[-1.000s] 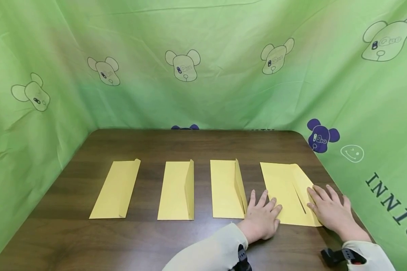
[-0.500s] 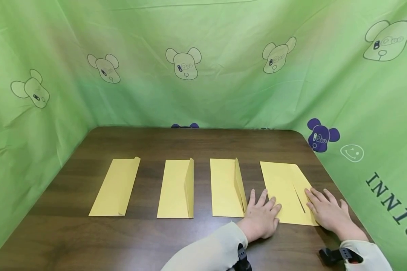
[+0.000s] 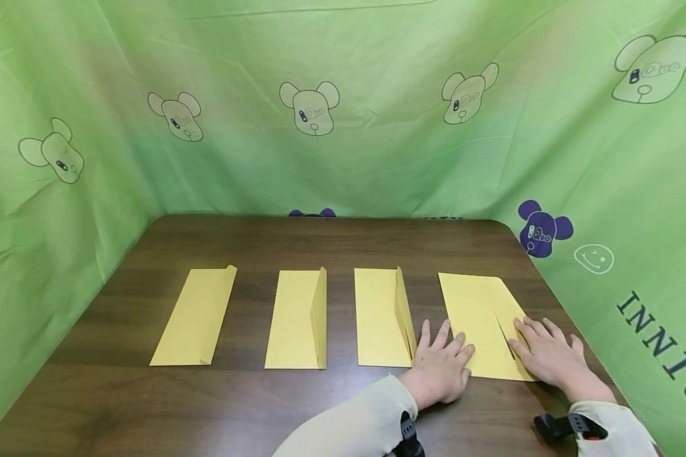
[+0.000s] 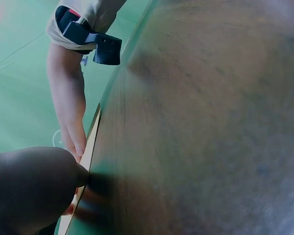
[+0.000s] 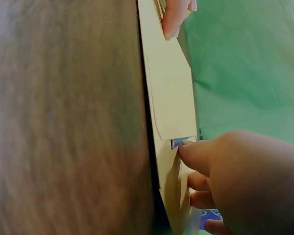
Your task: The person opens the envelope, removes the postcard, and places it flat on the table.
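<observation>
A yellow paper envelope (image 3: 471, 311) lies at the table's right side, its flap spread out to the right beyond a dark slit-like opening. My left hand (image 3: 443, 371) rests with spread fingers on its lower left edge. On the flap side lies my right hand (image 3: 551, 355), fingers extended over the paper and thumb at the opening. Seen from the right wrist, the right thumb (image 5: 198, 152) touches the edge of that opening, where a small blue patch (image 5: 179, 142) shows. The left wrist view has the envelope's edge (image 4: 90, 142) nearly side-on.
Three similar yellow envelopes stand in a row to the left: a near one (image 3: 377, 317), a middle one (image 3: 294, 320) and a far-left one (image 3: 191, 317). Their right-hand flaps are partly raised or folded. Green printed cloth (image 3: 366, 171) encloses the brown table (image 3: 206, 412).
My right hand has slid slightly left across the flap, and its thumb has come to the opening. The left hand stays on the envelope's left edge.
</observation>
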The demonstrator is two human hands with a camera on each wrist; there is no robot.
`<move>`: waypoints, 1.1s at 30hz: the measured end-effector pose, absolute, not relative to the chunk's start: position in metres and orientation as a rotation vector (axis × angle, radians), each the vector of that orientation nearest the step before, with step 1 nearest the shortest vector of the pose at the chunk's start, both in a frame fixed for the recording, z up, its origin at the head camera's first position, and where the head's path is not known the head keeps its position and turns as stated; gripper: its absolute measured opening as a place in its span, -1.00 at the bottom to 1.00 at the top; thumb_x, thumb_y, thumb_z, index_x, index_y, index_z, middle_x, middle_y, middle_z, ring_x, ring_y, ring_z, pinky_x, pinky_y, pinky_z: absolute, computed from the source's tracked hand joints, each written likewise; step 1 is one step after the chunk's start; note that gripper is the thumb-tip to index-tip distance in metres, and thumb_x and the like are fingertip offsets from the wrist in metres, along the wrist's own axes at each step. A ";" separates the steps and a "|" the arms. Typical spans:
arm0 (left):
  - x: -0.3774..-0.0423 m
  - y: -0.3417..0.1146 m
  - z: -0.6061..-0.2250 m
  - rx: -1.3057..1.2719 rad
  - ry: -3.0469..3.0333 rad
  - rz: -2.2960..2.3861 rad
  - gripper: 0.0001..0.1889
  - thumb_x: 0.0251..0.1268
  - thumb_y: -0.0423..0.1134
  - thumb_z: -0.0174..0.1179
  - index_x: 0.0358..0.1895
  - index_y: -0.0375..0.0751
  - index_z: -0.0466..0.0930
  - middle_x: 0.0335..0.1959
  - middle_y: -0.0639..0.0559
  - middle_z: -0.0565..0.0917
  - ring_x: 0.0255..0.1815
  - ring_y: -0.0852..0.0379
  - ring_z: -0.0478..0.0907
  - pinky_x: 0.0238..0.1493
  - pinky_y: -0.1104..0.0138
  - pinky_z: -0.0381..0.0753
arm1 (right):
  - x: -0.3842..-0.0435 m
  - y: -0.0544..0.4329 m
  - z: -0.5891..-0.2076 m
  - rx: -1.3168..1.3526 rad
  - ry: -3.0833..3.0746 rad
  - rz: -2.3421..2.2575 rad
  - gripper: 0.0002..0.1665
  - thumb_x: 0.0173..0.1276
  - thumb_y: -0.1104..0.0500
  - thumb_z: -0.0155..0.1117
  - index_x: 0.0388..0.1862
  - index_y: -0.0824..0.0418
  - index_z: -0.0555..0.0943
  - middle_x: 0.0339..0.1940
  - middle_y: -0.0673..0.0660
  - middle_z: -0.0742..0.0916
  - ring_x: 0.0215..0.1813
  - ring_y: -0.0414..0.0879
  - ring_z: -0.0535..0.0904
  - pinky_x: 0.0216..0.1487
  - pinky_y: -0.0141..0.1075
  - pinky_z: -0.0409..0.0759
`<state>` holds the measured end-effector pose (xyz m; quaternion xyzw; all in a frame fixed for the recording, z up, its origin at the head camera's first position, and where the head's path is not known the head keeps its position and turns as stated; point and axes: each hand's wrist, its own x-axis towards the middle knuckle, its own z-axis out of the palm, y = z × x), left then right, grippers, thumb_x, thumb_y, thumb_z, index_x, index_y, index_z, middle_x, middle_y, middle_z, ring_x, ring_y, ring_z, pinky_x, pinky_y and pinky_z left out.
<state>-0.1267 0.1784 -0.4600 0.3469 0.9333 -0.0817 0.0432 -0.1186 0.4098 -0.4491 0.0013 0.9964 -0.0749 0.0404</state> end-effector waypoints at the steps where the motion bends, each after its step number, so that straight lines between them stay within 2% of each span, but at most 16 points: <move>1: -0.127 0.178 -0.460 1.060 2.854 -0.253 -0.50 0.56 0.24 -0.34 0.51 0.57 0.05 0.54 0.50 0.05 0.61 0.17 -0.24 0.52 0.00 -0.30 | -0.119 0.409 -0.450 0.008 3.052 -0.244 -0.26 0.61 -0.14 -0.16 0.38 0.49 0.29 0.37 0.55 0.31 0.36 0.54 0.07 0.15 0.57 -0.11; 11: -0.126 0.179 -0.459 1.053 2.853 -0.234 -0.50 0.56 0.24 -0.34 0.51 0.57 0.05 0.54 0.50 0.04 0.61 0.17 -0.24 0.53 0.01 -0.29 | -0.124 0.404 -0.450 0.024 3.046 -0.378 -0.32 0.58 0.00 -0.10 0.32 0.59 0.24 0.24 0.57 0.31 0.28 0.53 0.17 0.12 0.55 -0.16; 23: -0.127 0.178 -0.456 1.067 2.843 -0.235 -0.49 0.57 0.23 -0.37 0.52 0.56 0.04 0.55 0.49 0.02 0.61 0.17 -0.25 0.52 0.00 -0.31 | -0.127 0.409 -0.445 0.024 2.991 -0.429 -0.28 0.52 0.00 -0.02 0.33 0.60 0.22 0.22 0.57 0.29 0.26 0.53 0.17 0.07 0.54 -0.14; 29: -0.126 0.178 -0.455 1.060 2.845 -0.240 -0.51 0.57 0.23 -0.36 0.50 0.58 0.07 0.54 0.50 0.04 0.61 0.18 -0.24 0.52 0.00 -0.29 | -0.129 0.409 -0.443 0.002 2.981 -0.431 -0.30 0.47 0.06 0.06 0.32 0.60 0.23 0.20 0.56 0.29 0.22 0.53 0.20 -0.06 0.45 0.03; 33: -0.126 0.178 -0.455 1.061 2.843 -0.235 -0.51 0.57 0.23 -0.36 0.50 0.58 0.07 0.54 0.51 0.04 0.61 0.18 -0.24 0.52 0.01 -0.28 | -0.128 0.409 -0.439 -0.006 2.964 -0.434 -0.29 0.41 0.11 0.11 0.30 0.61 0.23 0.20 0.57 0.28 0.21 0.54 0.20 -0.09 0.44 0.04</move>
